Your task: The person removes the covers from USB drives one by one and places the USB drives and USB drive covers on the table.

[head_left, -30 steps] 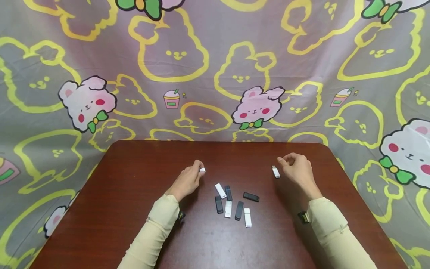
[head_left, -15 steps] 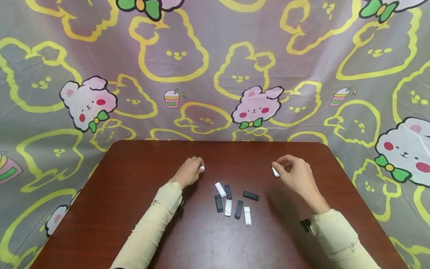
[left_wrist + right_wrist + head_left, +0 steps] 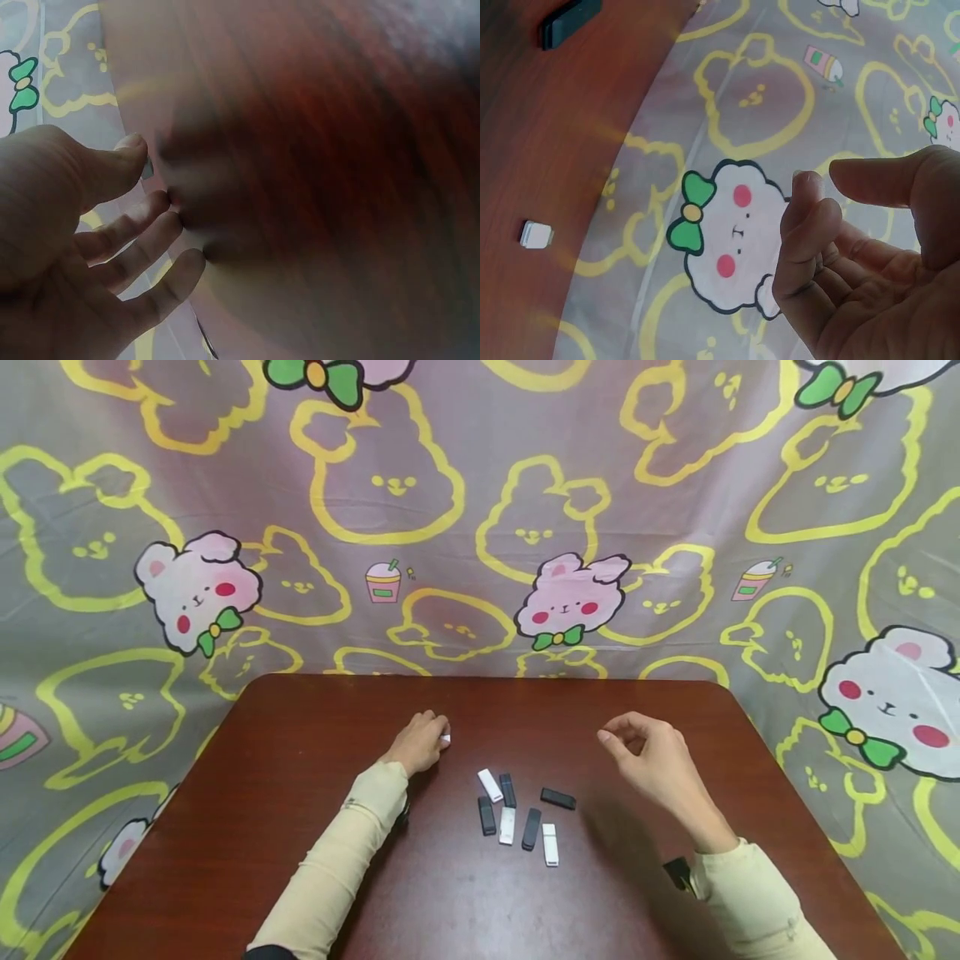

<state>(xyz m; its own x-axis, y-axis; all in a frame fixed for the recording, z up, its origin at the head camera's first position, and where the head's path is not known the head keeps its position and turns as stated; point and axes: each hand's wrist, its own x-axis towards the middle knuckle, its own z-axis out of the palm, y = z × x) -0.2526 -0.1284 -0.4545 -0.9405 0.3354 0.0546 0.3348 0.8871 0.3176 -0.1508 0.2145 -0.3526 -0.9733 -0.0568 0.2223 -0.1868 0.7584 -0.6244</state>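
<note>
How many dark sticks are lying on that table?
4 dark sticks, in the head view: two at the group's left, one between two white sticks, one crosswise at its right. The left hand or right hand could be hiding more.

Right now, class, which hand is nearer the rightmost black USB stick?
Right. The right hand is right of the black USB stick; the left hand is farther away, to its left.

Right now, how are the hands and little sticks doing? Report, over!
Left hand: pinching white piece. Right hand: nothing visibly held. Maybe in the way: seven sticks between them, nearer the camera.
</note>
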